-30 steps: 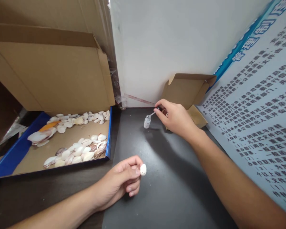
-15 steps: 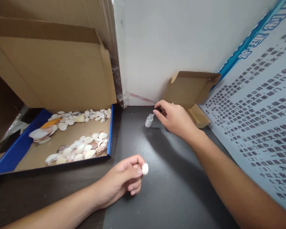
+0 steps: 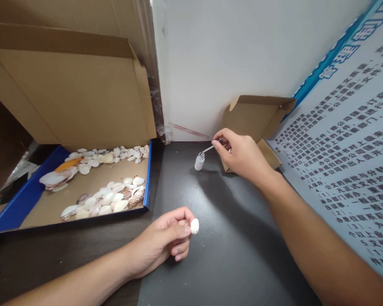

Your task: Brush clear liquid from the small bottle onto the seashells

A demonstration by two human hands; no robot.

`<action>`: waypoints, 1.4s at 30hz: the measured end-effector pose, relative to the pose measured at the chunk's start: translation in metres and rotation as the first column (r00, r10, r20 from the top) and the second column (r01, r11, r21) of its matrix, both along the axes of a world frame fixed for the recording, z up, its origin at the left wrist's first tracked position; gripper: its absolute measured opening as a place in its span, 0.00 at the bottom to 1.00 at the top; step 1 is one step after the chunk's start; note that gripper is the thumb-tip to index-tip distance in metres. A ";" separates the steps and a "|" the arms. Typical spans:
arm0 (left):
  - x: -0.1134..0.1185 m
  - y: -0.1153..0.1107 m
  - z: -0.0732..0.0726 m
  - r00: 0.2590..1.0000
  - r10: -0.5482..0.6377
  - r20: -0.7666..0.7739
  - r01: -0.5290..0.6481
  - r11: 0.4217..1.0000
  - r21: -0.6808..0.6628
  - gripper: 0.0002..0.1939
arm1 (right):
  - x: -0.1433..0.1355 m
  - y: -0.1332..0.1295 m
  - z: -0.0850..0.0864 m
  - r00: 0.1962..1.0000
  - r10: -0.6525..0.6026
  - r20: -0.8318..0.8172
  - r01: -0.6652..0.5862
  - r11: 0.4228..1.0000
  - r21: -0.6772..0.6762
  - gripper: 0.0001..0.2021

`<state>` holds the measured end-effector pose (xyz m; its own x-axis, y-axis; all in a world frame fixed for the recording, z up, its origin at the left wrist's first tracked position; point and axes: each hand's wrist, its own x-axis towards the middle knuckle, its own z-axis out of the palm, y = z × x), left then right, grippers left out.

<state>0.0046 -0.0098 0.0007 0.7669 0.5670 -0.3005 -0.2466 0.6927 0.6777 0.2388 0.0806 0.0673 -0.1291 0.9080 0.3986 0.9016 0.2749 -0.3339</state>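
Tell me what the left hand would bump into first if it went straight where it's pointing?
The left hand, leading with its speckled white seashell, would probably meet the right forearm. Depth is unclear, though, so it might pass underneath.

Both of the person's hands are bare, the left hand (image 3: 169, 236) and the right hand (image 3: 242, 155) alike, and from here I can see the bare wrists too. Nothing covers the left forearm (image 3: 92, 276) or the right forearm (image 3: 309, 238) along the stretch visible to me. The fingers look slender, with rounded tips, and the nails I can make out on the left seem short and plain. The left wrist (image 3: 130, 257) is slim, the arm broadening gently behind it. The right wrist (image 3: 270, 180) is narrow as well, leading into a smooth, long forearm that grows noticeably thicker toward the elbow. Finer details of the skin and nails are too small to tell.
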 end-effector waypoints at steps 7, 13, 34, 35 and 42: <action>0.000 0.001 0.002 1.000 0.019 0.007 -0.018 1.000 -0.023 0.07 | 0.001 -0.009 0.014 0.997 0.012 -0.073 -0.008 0.999 0.048 0.05; -0.001 0.003 0.002 0.998 0.064 0.013 -0.062 0.994 -0.091 0.04 | 0.000 -0.048 0.021 0.977 0.132 -0.165 -0.119 0.989 0.085 0.05; -0.001 0.002 0.005 0.992 0.116 0.044 -0.112 0.990 -0.083 0.05 | -0.016 -0.119 -0.052 0.891 0.243 -0.383 -0.208 0.969 0.132 0.07; -0.001 0.002 0.005 0.992 0.115 0.046 -0.112 0.991 -0.076 0.06 | -0.017 -0.120 -0.051 0.891 0.250 -0.378 -0.210 0.967 0.143 0.07; 0.000 0.001 0.004 0.993 0.120 0.020 -0.119 0.992 -0.042 0.08 | -0.028 -0.132 -0.049 0.825 0.406 -0.394 -0.352 0.914 0.203 0.10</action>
